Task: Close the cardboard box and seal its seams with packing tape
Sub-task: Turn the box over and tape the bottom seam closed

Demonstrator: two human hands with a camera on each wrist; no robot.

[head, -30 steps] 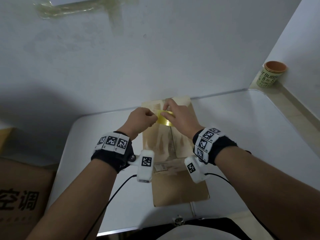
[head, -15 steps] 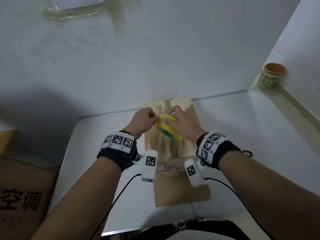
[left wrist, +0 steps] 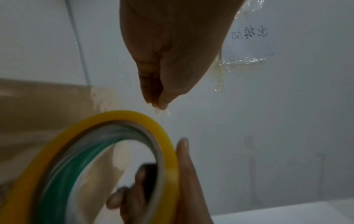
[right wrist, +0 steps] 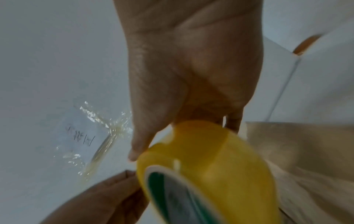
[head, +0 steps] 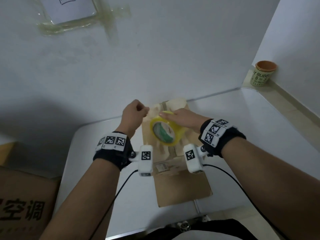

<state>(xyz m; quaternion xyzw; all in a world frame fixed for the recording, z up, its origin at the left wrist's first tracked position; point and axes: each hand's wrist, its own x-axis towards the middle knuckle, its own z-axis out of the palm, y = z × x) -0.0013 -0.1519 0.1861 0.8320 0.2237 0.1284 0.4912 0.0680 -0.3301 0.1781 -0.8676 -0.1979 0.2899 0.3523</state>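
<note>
Mid-way through freeing a length of tape, judging by the layout: flaps of the cardboard box (head: pixel 174 154) already down, older clear strips showing along its centre seam, box lying on the white table (head: pixel 259 135) close against the wall. Roll of yellow packing tape (head: pixel 167 133) held up on edge just above the box top, gripped by the right hand (head: pixel 183 117) with fingers draped over the outer rim and fingertips (left wrist: pixel 124 197) curled into the green-lined core. Left hand (head: pixel 134 113) raised just beside the roll on its far-left side, thumb and fingers pinched together on the tape's free end (left wrist: pixel 161 111), a small clear tab barely visible in the left wrist view; strip between tab and roll too faint to trace. Both forearms angled inward over the box, wrists level, left hand slightly higher and nearer the wall than the right. Next move probably calls for drawing the two hands apart to peel out enough tape, then laying the tab on the far end of the seam and pressing down. Risk of the thin tab slipping from the pinch or folding back on itself.
</note>
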